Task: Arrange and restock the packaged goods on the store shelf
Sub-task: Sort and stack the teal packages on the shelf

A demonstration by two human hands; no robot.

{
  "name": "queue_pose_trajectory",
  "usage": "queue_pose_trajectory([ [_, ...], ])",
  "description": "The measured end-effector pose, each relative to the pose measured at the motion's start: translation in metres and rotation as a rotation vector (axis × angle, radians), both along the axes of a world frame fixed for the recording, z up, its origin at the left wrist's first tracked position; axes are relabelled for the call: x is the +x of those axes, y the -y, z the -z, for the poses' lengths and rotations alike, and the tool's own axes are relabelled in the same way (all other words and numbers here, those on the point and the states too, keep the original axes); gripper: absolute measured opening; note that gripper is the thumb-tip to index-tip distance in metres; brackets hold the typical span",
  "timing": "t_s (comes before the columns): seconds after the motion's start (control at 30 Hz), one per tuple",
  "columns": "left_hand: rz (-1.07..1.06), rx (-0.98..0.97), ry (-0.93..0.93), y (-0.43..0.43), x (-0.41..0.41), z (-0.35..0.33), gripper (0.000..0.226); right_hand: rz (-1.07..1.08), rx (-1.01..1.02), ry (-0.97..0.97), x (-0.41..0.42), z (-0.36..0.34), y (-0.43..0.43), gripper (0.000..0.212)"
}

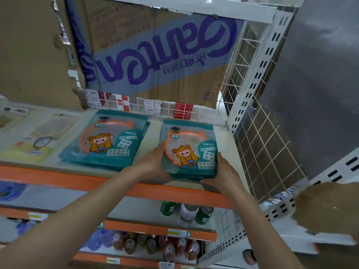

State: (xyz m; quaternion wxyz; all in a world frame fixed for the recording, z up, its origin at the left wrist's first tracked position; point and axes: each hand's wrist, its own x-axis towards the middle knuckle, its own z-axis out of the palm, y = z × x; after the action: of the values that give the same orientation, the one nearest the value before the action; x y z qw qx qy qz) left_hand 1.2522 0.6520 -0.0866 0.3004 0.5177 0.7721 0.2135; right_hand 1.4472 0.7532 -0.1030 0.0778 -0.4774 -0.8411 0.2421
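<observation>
A stack of teal mirror packs (191, 140) with an orange ring and a cartoon figure lies flat at the right end of the white shelf (153, 136). My left hand (155, 164) presses against the stack's left side, fingers closed on its edge. My right hand (225, 171) holds the lower right corner. A second, similar teal stack (108, 140) lies to the left, apart from both hands.
Yellow and beige packs (37, 144) lie further left. A big cardboard box (159, 55) leans behind, over small red and white boxes (182, 111). A wire grid panel (268, 144) closes the shelf's right end. Cans (186, 212) and bottles (155, 243) fill lower shelves.
</observation>
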Motion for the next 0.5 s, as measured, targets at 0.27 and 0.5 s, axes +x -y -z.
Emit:
queue_pose_trajectory([
  [0.27, -0.006, 0.042, -0.009, -0.0016, -0.007, 0.0063, 0.098, 0.02, 0.034, -0.039, -0.0037, 0.0001, 0.0059, 0.085],
  [0.5, 0.062, 0.015, -0.033, 0.0024, -0.0083, -0.0008, 0.114, 0.045, -0.058, -0.089, 0.0023, 0.0004, 0.0042, 0.094],
])
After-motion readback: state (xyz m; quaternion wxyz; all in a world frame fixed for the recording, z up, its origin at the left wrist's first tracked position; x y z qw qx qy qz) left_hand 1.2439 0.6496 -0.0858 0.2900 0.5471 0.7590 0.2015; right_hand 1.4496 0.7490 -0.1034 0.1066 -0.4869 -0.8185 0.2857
